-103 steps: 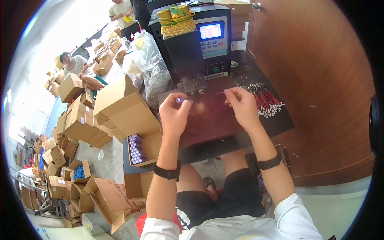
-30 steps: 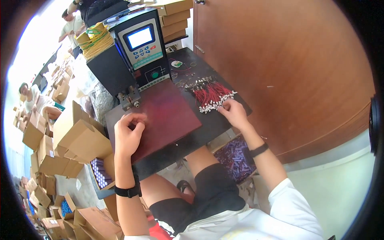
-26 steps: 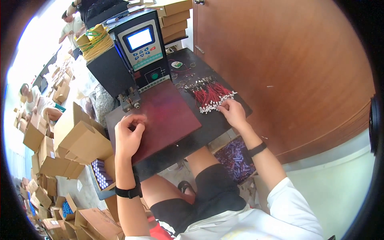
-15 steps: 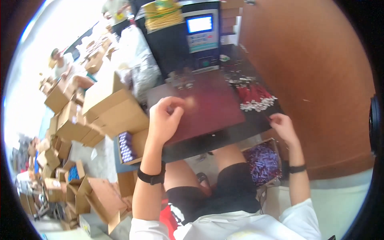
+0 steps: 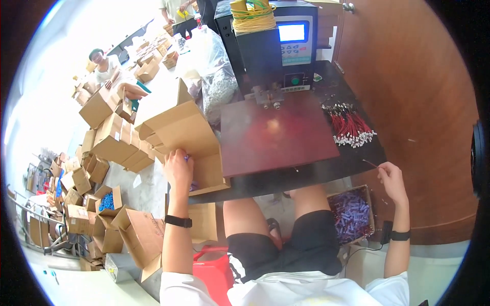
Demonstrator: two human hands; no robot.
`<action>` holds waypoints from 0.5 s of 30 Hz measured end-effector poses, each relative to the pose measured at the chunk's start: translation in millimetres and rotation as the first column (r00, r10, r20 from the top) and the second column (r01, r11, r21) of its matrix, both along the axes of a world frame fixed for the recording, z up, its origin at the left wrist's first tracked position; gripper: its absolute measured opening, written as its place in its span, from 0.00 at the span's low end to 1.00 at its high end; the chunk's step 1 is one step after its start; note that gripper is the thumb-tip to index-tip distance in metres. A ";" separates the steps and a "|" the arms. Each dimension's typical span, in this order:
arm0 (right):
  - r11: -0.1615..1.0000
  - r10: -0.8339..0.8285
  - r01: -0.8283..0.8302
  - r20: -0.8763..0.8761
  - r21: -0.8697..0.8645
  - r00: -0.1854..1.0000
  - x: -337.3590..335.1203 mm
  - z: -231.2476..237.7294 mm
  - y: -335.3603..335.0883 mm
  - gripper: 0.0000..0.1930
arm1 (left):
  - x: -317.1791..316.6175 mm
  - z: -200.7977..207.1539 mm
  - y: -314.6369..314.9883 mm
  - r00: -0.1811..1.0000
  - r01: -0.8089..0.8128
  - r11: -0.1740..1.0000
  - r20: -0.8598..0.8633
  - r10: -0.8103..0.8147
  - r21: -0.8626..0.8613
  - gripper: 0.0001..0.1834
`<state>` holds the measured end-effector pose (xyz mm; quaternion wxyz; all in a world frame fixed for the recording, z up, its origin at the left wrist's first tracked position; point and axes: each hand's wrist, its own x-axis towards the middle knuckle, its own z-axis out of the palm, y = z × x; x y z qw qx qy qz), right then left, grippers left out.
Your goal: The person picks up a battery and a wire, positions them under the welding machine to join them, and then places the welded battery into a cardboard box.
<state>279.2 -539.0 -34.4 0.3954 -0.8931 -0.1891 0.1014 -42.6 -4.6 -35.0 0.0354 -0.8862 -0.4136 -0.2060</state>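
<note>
My left hand (image 5: 178, 169) reaches over a small cardboard tray (image 5: 206, 179) at the table's left edge. Its fingers curl round a small purple cylinder (image 5: 187, 157), which looks like a battery cell; more purple shows under the hand, mostly hidden by it. At the table's front right corner, my right hand (image 5: 392, 179) pinches a thin dark red wire (image 5: 371, 163) pointing left. Beyond that hand lies a bundle of red wires (image 5: 352, 122) with white connectors. A dark red board (image 5: 278, 148) covers the middle of the black table.
A machine (image 5: 295, 56) with a lit screen stands at the back, a coil of yellow wire (image 5: 252, 20) on top. A box of purple cylinders (image 5: 352, 214) sits below the table at right. Cardboard boxes (image 5: 176, 122) crowd the left; another person (image 5: 109, 71) sits beyond.
My left hand has moved left from above the red board to the tray of purple cylinders. My right hand stays near the table's right corner with the wire. The view has shifted.
</note>
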 end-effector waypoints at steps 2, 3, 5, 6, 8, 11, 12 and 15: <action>1.000 -0.028 0.028 0.010 0.012 1.000 2.7 3.6 -5.3 0.08 | 1.1 -3.0 -0.2 1.000 0.016 0.999 0.005 -0.016 0.039 0.15; 0.998 -0.029 0.026 0.077 0.048 0.997 5.9 4.2 -10.2 0.08 | 0.7 -4.6 -1.4 1.000 0.021 0.999 0.009 -0.022 0.038 0.15; 0.996 -0.041 0.028 0.145 0.085 0.989 7.4 11.1 -10.0 0.08 | 1.1 -6.4 -6.0 0.995 0.095 0.988 0.014 -0.098 0.123 0.09; 0.983 -0.045 0.018 0.144 0.181 0.989 7.2 16.3 -6.0 0.07 | 1.7 -7.5 -6.2 0.994 0.102 0.987 0.018 -0.105 0.124 0.09; 0.962 -0.053 0.010 0.150 0.275 0.987 4.1 31.1 7.6 0.07 | -0.4 -9.0 -4.5 0.988 0.151 0.980 0.004 -0.153 0.128 0.08; 0.913 -0.021 -0.032 0.127 0.406 0.992 -5.1 51.2 37.6 0.08 | -2.0 -12.5 -0.4 0.974 0.222 0.968 0.012 -0.225 0.117 0.07; 0.889 -0.009 -0.040 0.103 0.457 0.995 -10.9 59.5 50.4 0.08 | -2.1 -13.0 -2.1 0.973 0.228 0.966 0.013 -0.231 0.122 0.07; 0.848 0.088 -0.122 0.088 0.516 0.992 -18.2 76.9 85.4 0.09 | 7.5 5.3 -11.6 0.933 0.247 0.965 0.248 -0.262 0.088 0.10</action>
